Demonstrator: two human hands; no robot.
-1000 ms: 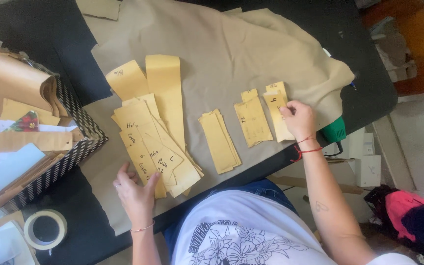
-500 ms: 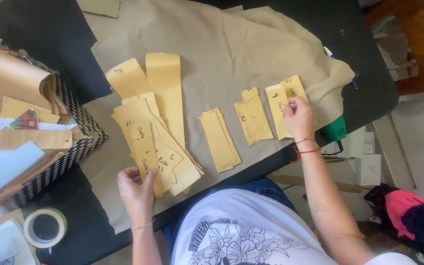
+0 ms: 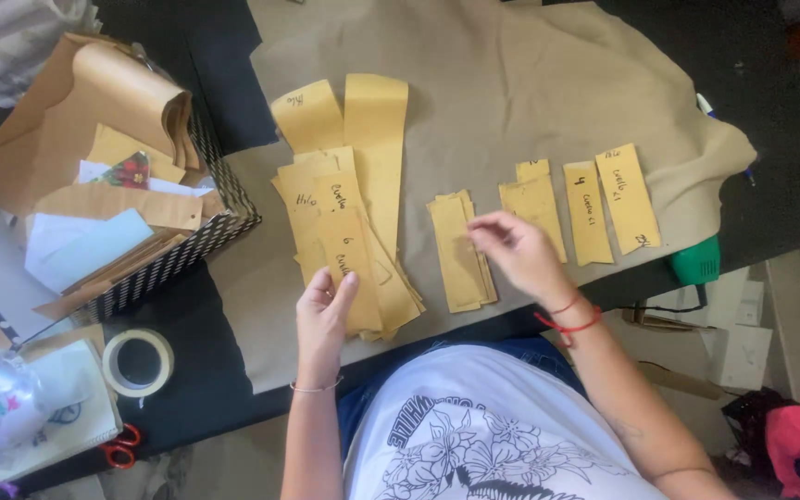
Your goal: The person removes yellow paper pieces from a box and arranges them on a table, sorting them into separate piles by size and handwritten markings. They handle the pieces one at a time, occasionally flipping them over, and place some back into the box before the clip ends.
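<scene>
The right hand (image 3: 516, 252) has left the far-right paper strips (image 3: 627, 196) it was touching and now hovers, fingers loosely pinched on nothing, over the small stack of strips (image 3: 460, 250) near the worktop's front edge. The left hand (image 3: 323, 310) still grasps the top piece of the fanned paper pile (image 3: 344, 231) on the tan fabric (image 3: 511, 83).

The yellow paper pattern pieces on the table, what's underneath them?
The yellow paper pattern pieces lie on a tan sheet of fabric spread over a black tabletop. What lies directly beneath the stacked pile by the left hand is covered.
</scene>
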